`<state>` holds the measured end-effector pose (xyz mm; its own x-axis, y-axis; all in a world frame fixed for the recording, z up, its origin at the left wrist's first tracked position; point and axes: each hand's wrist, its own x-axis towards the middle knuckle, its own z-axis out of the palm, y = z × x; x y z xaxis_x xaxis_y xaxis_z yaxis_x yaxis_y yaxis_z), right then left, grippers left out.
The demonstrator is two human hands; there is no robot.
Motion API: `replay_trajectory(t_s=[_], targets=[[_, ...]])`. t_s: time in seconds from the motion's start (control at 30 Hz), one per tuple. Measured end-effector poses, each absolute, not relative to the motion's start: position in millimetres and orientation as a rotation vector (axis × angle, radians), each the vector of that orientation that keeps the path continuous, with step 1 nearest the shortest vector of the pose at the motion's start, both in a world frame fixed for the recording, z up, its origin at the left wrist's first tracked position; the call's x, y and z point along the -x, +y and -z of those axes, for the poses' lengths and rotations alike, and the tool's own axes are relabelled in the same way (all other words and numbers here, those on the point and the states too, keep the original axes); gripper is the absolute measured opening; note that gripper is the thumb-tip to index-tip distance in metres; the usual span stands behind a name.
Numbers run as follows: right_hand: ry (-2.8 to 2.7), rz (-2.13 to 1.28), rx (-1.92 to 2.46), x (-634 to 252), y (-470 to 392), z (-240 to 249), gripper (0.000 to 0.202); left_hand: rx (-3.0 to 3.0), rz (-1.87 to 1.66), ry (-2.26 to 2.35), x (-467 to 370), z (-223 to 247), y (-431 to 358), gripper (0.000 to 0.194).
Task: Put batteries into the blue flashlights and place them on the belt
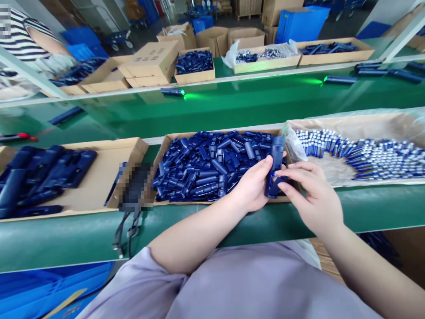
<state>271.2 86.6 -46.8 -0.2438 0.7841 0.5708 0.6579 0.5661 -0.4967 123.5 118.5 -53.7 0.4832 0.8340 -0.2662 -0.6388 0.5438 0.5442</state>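
Note:
My left hand (254, 184) is wrapped round a dark blue flashlight body (277, 153), held upright over the right end of a box of small blue plastic parts. An opening shows in the flashlight's side, facing my right hand (314, 195). The thumb and index finger of that hand are bent close together at this opening. A dark blue bit shows by the fingertips, but what they grip is too small and covered to name. Below and to the left lie the loose blue plastic covers (209, 173) in their cardboard box.
Right of my hands stands a lined box of batteries (381, 155). At left, a cardboard box (99, 186) holds blue flashlight bodies; a black cable (128, 235) hangs nearby. Lit flashlights (171, 91) lie on the green belt (232, 106). Across it, a person in a striped top (26, 35) works.

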Motion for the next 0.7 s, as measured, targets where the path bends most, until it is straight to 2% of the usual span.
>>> replay_trajectory(t_s=[0.07,0.17,0.23,0.3,0.43,0.57,0.7], targets=[[-1.966,-0.105,1.112,-268,89,52,0.025,-0.401,-0.896,0.563,-123,54,118,0.035],[-1.922,-0.072,1.143,-265,92,56,0.055,-0.442,-0.857,0.564,-123,55,117,0.047],[-1.917,-0.076,1.171,-266,92,54,0.074,-0.512,-0.870,0.525,-123,56,117,0.048],[-1.909,-0.071,1.185,-271,88,50,0.082,-0.562,-0.882,0.494,-123,56,117,0.046],[-1.820,0.038,1.230,-293,72,53,0.070,-0.551,-0.893,0.501,-126,58,114,0.043],[-1.833,0.103,1.342,-321,48,77,0.060,-0.591,-0.883,0.509,-125,41,100,0.044],[-1.888,0.036,1.352,-335,33,105,0.065,-1.268,-0.739,0.700,-106,-3,120,0.043]])
